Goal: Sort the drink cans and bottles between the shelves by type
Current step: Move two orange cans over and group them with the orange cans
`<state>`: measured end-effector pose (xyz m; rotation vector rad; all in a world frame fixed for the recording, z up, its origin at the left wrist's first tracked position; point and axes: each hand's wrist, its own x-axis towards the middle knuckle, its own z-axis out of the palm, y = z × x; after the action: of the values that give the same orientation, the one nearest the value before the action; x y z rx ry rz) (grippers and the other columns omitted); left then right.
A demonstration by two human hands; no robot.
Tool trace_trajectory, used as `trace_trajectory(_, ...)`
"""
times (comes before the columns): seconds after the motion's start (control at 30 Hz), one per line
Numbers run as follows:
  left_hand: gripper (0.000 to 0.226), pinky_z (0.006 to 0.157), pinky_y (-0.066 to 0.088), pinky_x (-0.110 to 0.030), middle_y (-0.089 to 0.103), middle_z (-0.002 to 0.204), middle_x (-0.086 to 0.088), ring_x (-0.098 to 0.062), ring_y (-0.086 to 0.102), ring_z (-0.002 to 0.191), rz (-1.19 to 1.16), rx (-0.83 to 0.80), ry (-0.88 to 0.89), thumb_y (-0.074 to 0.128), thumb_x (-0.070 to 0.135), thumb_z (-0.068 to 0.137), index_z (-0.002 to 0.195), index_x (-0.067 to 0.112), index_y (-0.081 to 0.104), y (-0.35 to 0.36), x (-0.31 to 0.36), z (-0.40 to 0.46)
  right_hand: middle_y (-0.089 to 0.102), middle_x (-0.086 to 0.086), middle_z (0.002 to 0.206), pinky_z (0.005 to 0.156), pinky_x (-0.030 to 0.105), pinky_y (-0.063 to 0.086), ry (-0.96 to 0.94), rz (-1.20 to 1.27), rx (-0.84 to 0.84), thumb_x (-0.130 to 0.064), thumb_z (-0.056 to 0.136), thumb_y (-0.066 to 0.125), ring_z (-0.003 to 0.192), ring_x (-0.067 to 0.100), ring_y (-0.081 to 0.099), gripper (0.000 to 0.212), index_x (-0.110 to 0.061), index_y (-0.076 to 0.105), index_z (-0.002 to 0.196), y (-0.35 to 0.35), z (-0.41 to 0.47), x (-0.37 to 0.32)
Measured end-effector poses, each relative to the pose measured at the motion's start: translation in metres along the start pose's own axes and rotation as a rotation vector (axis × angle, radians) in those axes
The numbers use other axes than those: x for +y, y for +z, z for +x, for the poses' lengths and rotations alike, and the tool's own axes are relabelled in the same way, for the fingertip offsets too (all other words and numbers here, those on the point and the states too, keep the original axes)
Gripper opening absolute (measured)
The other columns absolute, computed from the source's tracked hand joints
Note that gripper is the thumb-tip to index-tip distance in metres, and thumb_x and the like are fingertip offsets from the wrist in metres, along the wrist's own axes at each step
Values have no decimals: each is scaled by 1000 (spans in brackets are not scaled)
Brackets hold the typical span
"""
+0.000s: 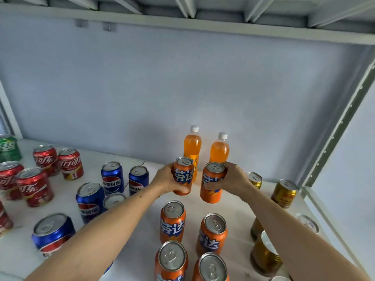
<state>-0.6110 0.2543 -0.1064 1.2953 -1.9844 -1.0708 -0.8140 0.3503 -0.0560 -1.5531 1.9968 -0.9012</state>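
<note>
One orange can (183,175) is gripped by the left hand (165,180), another orange can (212,182) by the right hand (235,178); both are held upright before two orange bottles (192,147).

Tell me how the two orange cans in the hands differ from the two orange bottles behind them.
The left hand and right hand each grip one of the orange cans; the orange bottles stand untouched on the shelf. The cans are short, opaque metal with pull tabs; the bottles are taller, clear, white-capped. Both are upright and orange.
</note>
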Motion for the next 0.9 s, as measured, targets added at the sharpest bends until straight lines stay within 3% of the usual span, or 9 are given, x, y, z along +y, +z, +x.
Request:
trace_trajectory(0.23, 83, 92, 54, -37, 68, 115, 5, -16, 65, 105, 60, -93, -43, 93, 31, 43, 117, 30, 56, 11, -29, 4, 69, 0, 113, 91, 37, 57, 37, -28, -103, -24, 54, 95, 106, 20, 65, 76, -18, 59, 121, 24, 13, 25)
trace_trajectory(0.43, 92, 100, 51, -45, 65, 128, -1, -22, 62, 116, 127, -109, -28, 95, 35, 47, 128, 24, 53, 16, -30, 7, 70, 0, 112, 92, 40, 56, 58, -43, -149, -21, 52, 95, 105, 19, 66, 74, -18, 61, 118, 27, 16, 42)
trace_trajectory(0.9, 92, 100, 50, -41, 62, 131, -2, -22, 59, 120, 82, -169, -9, 94, 26, 53, 133, 22, 49, 20, -36, 7, 67, -1, 117, 96, 43, 54, 81, -59, -236, -23, 49, 97, 110, 20, 63, 86, -20, 54, 124, 23, 18, 60)
